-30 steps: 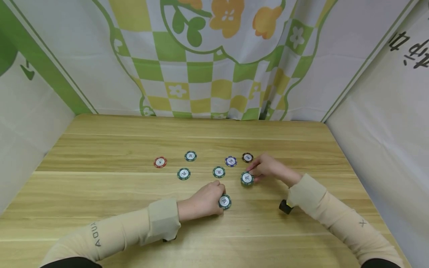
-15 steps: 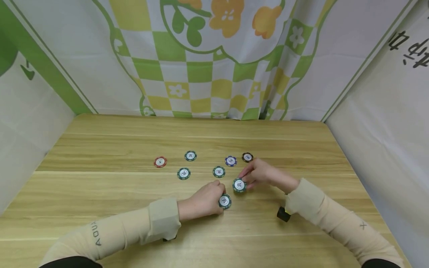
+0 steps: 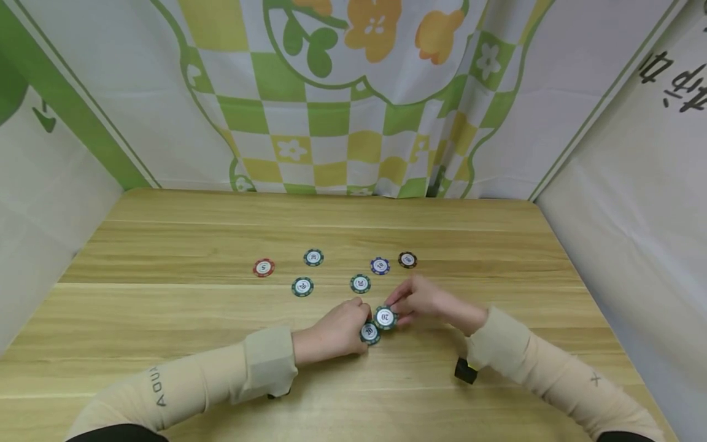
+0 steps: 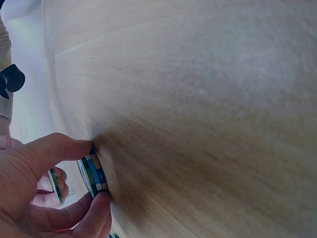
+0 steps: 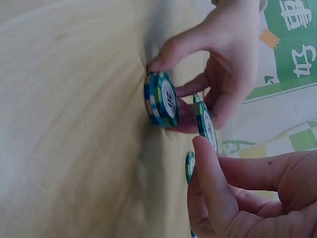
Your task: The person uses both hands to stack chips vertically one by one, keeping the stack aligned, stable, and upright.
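Observation:
Thumb and fingers of my left hand [image 3: 336,331] grip a short stack of poker chips [image 3: 370,333] by its edge on the table. The stack's layered green, blue and pale rim [image 4: 94,173] shows in the left wrist view, and its top chip reads 20. My right hand [image 3: 424,302] pinches a green poker chip [image 3: 385,317], also marked 20, at its edge. In the right wrist view this pinched chip [image 5: 205,126] is tilted and raised off the table, close beside the stack.
Beyond the hands, loose chips lie flat on the wooden table [image 3: 182,245]: a red one [image 3: 264,267], a blue one [image 3: 380,266], a black one [image 3: 407,259] and several green ones [image 3: 302,286]. A patterned curtain [image 3: 331,135] hangs along the table's far edge.
My right hand has carried its green chip left and nearer to me, from beside the black chip to the stack. My left hand and the stack have stayed in place.

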`<state>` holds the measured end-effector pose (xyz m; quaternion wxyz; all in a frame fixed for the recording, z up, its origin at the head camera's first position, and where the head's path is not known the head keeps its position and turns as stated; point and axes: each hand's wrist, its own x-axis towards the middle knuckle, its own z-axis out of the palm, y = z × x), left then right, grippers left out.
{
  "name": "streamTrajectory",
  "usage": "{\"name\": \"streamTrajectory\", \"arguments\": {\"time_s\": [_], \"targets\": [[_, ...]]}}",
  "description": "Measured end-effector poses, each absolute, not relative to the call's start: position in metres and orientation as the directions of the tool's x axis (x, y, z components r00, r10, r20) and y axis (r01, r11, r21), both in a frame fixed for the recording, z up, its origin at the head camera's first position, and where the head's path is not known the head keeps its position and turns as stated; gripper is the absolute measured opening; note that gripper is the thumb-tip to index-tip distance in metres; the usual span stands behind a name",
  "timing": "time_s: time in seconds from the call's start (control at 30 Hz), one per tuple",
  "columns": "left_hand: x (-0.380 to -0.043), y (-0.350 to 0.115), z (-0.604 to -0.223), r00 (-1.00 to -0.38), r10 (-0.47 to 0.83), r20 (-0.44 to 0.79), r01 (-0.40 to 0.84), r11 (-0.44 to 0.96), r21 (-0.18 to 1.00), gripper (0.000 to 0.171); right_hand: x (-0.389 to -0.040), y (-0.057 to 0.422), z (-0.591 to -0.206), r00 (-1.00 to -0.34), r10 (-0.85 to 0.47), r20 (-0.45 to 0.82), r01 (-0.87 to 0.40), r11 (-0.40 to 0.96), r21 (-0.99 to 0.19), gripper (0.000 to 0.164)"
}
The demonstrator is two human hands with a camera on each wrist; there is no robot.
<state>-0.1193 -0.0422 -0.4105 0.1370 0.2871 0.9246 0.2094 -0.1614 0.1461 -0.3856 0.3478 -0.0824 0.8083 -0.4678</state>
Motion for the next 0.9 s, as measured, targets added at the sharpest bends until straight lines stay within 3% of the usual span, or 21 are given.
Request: {"name": "streamTrajectory", "arguments": {"time_s": [0.43,0.9], "targets": [[-0.119,-0.042,-0.410,-0.800,0.583,-0.144,0.456,0.745,0.487,0.042,-0.147,0.137,-0.397,-0.721,-0.413,-0.556,0.359,0.464,-0.810,0.020],[-0.120,-0.042,-0.409,-0.799,0.575,-0.175,0.429,0.749,0.504,0.037,-0.138,0.129,-0.402,-0.737,-0.416,-0.533,0.337,0.458,-0.822,0.020]]}}
